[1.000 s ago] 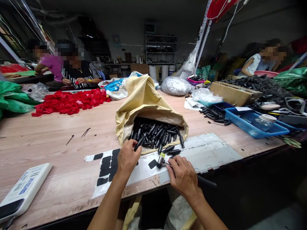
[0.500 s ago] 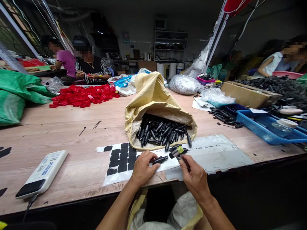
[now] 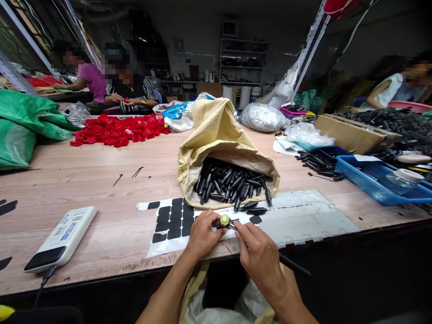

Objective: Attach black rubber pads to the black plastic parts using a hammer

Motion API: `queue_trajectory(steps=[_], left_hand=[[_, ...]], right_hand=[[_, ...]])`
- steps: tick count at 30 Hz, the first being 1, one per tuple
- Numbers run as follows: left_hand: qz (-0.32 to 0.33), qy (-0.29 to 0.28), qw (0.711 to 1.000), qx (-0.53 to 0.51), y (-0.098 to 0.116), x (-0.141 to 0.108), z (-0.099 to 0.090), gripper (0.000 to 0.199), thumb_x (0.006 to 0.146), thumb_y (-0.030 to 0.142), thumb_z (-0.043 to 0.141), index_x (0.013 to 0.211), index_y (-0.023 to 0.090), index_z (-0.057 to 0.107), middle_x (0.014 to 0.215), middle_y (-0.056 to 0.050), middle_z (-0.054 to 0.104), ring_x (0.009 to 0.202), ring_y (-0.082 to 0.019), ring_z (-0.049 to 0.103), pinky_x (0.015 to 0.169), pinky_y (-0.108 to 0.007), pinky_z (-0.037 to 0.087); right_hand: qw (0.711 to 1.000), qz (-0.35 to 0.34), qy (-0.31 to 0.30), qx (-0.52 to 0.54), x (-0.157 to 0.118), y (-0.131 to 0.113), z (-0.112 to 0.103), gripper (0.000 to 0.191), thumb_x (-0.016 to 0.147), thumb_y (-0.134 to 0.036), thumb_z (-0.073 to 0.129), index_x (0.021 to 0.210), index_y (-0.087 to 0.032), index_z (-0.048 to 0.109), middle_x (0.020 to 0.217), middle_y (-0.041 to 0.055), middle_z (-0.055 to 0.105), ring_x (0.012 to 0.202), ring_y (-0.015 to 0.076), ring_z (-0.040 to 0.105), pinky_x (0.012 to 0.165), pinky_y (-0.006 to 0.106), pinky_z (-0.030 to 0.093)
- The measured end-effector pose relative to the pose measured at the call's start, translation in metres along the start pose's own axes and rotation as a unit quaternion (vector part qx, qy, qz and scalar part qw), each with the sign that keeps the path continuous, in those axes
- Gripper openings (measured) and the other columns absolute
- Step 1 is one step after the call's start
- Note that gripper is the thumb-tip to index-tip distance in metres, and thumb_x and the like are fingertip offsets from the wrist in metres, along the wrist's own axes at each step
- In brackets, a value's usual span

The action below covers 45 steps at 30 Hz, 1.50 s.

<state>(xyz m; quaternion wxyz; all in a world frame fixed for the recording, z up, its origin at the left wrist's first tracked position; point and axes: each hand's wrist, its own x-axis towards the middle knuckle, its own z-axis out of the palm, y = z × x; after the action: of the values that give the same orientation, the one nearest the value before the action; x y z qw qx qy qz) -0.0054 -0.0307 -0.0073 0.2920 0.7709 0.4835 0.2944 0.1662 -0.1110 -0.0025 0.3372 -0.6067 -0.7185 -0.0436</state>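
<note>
My left hand (image 3: 203, 235) pinches a black part at the table's front edge, most of it hidden by the fingers. My right hand (image 3: 258, 252) is closed on a thin dark tool, whose yellow-green round end (image 3: 224, 219) lies against the part. Just behind the hands, a yellow sack (image 3: 211, 128) lies open toward me with many black parts (image 3: 232, 182) in its mouth. Several of them have spilled onto the front. Left of my left hand is a white sheet (image 3: 162, 249) with black rounded-square stickers (image 3: 174, 223). A grey translucent sheet (image 3: 303, 218) lies to the right.
A white device (image 3: 62, 238) with a cable sits at the left. Behind are a red pile (image 3: 118, 130) and a green sack (image 3: 27, 130). A blue tray (image 3: 381, 182) and a cardboard box (image 3: 354, 135) stand right. Other people sit beyond the table.
My right hand has moved left, bringing the tool with the yellow-green end up to the part in my left hand. The view has shifted slightly.
</note>
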Motion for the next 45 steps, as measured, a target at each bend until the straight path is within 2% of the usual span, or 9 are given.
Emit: queue_trajectory(steps=[8, 15, 19, 24, 30, 34, 40, 42, 45], left_hand=[[-0.005, 0.005, 1.0, -0.015, -0.001, 0.0, 0.001, 0.017, 0.075, 0.015, 0.073, 0.09, 0.022, 0.07, 0.085, 0.001, 0.062, 0.086, -0.018, 0.058, 0.078, -0.028, 0.042], [-0.003, 0.011, 1.0, -0.009, -0.001, 0.0, 0.002, 0.019, 0.074, 0.017, 0.071, 0.092, 0.022, 0.071, 0.085, 0.0, 0.062, 0.086, -0.019, 0.058, 0.078, -0.028, 0.042], [-0.004, 0.015, 0.999, -0.038, -0.003, -0.002, 0.001, 0.015, 0.08, 0.025, 0.069, 0.094, 0.02, 0.069, 0.089, -0.001, 0.063, 0.084, -0.018, 0.057, 0.074, -0.027, 0.042], [-0.063, 0.02, 0.985, -0.159, -0.005, -0.003, -0.004, 0.028, 0.094, 0.045, 0.057, 0.099, 0.019, 0.068, 0.083, 0.0, 0.064, 0.075, -0.016, 0.055, 0.069, -0.026, 0.04], [-0.066, 0.024, 0.983, -0.172, -0.005, -0.004, -0.006, 0.046, 0.1, 0.052, 0.043, 0.074, 0.018, 0.062, 0.073, 0.0, 0.062, 0.073, -0.017, 0.055, 0.071, -0.026, 0.038], [-0.06, 0.031, 0.988, -0.142, -0.005, -0.005, -0.006, 0.053, 0.102, 0.053, 0.037, 0.068, 0.019, 0.057, 0.069, 0.0, 0.058, 0.07, -0.017, 0.054, 0.068, -0.027, 0.036], [-0.001, 0.001, 0.997, -0.077, -0.002, -0.005, -0.006, 0.051, 0.104, 0.049, 0.035, 0.065, 0.019, 0.052, 0.071, -0.001, 0.056, 0.075, -0.018, 0.052, 0.071, -0.029, 0.037], [0.039, -0.023, 0.997, -0.057, -0.001, -0.005, -0.006, 0.05, 0.104, 0.046, 0.034, 0.065, 0.019, 0.05, 0.07, -0.001, 0.055, 0.075, -0.018, 0.051, 0.073, -0.029, 0.036], [0.083, -0.052, 0.993, -0.061, 0.0, -0.007, -0.008, 0.049, 0.105, 0.043, 0.032, 0.067, 0.019, 0.05, 0.07, -0.001, 0.056, 0.073, -0.017, 0.05, 0.073, -0.03, 0.036]], right_hand=[[0.999, 0.016, 0.046, -0.003, 0.002, 0.003, -0.007, 0.03, 0.101, -0.021, 0.047, 0.125, -0.022, 0.065, 0.095, 0.0066, 0.069, 0.086, 0.0191, 0.064, 0.079, 0.03, 0.046], [0.999, 0.039, 0.021, -0.022, -0.001, 0.012, -0.006, 0.026, 0.099, -0.021, 0.049, 0.118, -0.023, 0.068, 0.092, 0.0042, 0.069, 0.085, 0.0184, 0.064, 0.078, 0.029, 0.045], [0.997, 0.053, 0.044, -0.028, -0.001, 0.03, -0.013, 0.025, 0.098, -0.021, 0.052, 0.117, -0.022, 0.068, 0.097, 0.0041, 0.07, 0.089, 0.0194, 0.063, 0.082, 0.031, 0.045], [0.998, 0.038, 0.01, -0.053, -0.005, 0.053, -0.018, 0.023, 0.094, -0.017, 0.057, 0.111, -0.024, 0.07, 0.096, 0.0034, 0.07, 0.089, 0.021, 0.059, 0.081, 0.034, 0.043], [0.999, 0.007, -0.005, -0.05, -0.006, 0.06, -0.008, 0.028, 0.091, -0.01, 0.056, 0.106, -0.025, 0.072, 0.101, 0.0048, 0.069, 0.094, 0.0223, 0.055, 0.079, 0.035, 0.041], [1.0, 0.012, 0.001, -0.024, -0.001, 0.059, -0.005, 0.026, 0.09, -0.011, 0.055, 0.106, -0.024, 0.071, 0.102, 0.0056, 0.067, 0.096, 0.0228, 0.055, 0.082, 0.037, 0.042], [0.999, -0.023, 0.001, 0.027, 0.015, 0.036, -0.014, 0.044, 0.09, -0.026, 0.062, 0.133, -0.023, 0.058, 0.118, 0.0088, 0.061, 0.109, 0.0259, 0.053, 0.091, 0.041, 0.042], [0.998, -0.049, -0.026, 0.039, 0.021, 0.024, -0.016, 0.044, 0.089, -0.029, 0.065, 0.133, -0.024, 0.058, 0.12, 0.0087, 0.06, 0.111, 0.0265, 0.051, 0.093, 0.042, 0.041], [0.994, -0.074, -0.066, 0.044, 0.027, 0.01, -0.014, 0.029, 0.09, -0.031, 0.065, 0.119, -0.025, 0.065, 0.113, 0.0067, 0.063, 0.109, 0.0259, 0.05, 0.093, 0.042, 0.038]])
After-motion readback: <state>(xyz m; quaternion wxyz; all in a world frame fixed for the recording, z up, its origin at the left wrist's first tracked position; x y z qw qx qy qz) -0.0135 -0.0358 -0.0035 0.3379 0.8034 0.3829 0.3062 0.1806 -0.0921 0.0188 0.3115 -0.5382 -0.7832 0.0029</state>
